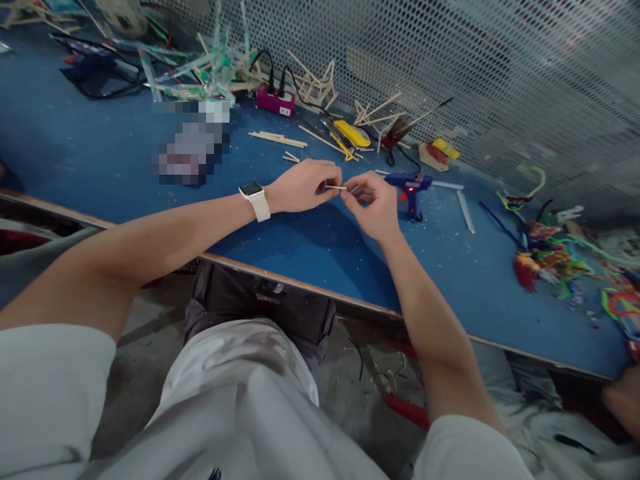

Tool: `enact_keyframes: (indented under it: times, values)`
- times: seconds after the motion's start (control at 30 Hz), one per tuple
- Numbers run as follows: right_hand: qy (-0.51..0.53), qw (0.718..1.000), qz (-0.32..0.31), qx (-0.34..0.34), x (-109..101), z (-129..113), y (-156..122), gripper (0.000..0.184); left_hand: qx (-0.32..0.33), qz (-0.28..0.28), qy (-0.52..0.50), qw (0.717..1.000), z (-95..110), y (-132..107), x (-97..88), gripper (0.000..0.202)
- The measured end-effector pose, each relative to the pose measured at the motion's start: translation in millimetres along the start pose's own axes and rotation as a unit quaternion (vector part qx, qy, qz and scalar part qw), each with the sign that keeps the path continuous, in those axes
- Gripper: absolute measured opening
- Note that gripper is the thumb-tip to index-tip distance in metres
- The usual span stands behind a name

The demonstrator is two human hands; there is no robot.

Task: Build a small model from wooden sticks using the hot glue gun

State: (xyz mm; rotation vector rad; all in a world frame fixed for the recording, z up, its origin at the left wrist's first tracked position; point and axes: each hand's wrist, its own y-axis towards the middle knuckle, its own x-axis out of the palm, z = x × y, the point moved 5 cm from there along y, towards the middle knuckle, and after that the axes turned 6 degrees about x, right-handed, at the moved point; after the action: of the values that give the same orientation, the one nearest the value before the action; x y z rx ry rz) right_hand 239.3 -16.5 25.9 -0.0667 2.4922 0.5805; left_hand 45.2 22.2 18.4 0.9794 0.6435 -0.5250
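My left hand (305, 185) and my right hand (373, 203) meet above the blue table (100, 160), a little way in from its front edge. Both pinch the ends of a thin wooden stick (336, 188) held level between them. The left wrist wears a white smartwatch (254, 198). Fingers of both hands are curled tight around the stick. A blue glue gun (411, 190) with a lit red lamp stands just right of my right hand.
Loose wooden sticks (277, 139) lie behind my hands. A yellow cutter (351, 133), a pink power strip (275, 101) and stick frameworks (215, 67) sit along the mesh wall. Coloured pipe cleaners (550, 257) pile at the right. Red-handled pliers (405, 407) lie on the floor.
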Motion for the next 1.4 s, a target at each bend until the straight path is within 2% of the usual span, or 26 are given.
enact_keyframes:
  times: [0.43, 0.63, 0.8, 1.17, 1.4]
  values:
    - [-0.009, 1.000, 0.009, -0.022, -2.2, 3.2, 1.2, 0.064, 0.015, -0.001, 0.012, 1.000, 0.5, 0.1, 0.6, 0.016]
    - [-0.020, 0.999, 0.020, -0.014, -2.3, 3.1, 0.7, 0.062, 0.001, 0.005, 0.025, 1.000, -0.3, -0.5, -2.2, 0.014]
    - [-0.018, 0.999, 0.040, -0.021, -2.5, 4.2, 0.0, 0.057, -0.002, 0.006, 0.028, 1.000, 0.4, -0.5, -4.4, 0.015]
    - [-0.036, 0.999, 0.017, -0.018, -3.4, -0.7, 0.4, 0.046, 0.001, 0.007, 0.029, 1.000, -1.6, -1.3, -3.7, 0.015]
    - [-0.017, 1.000, 0.020, -0.015, -1.2, -0.5, 1.4, 0.054, 0.003, 0.001, 0.032, 0.999, -0.1, -1.3, -5.6, 0.012]
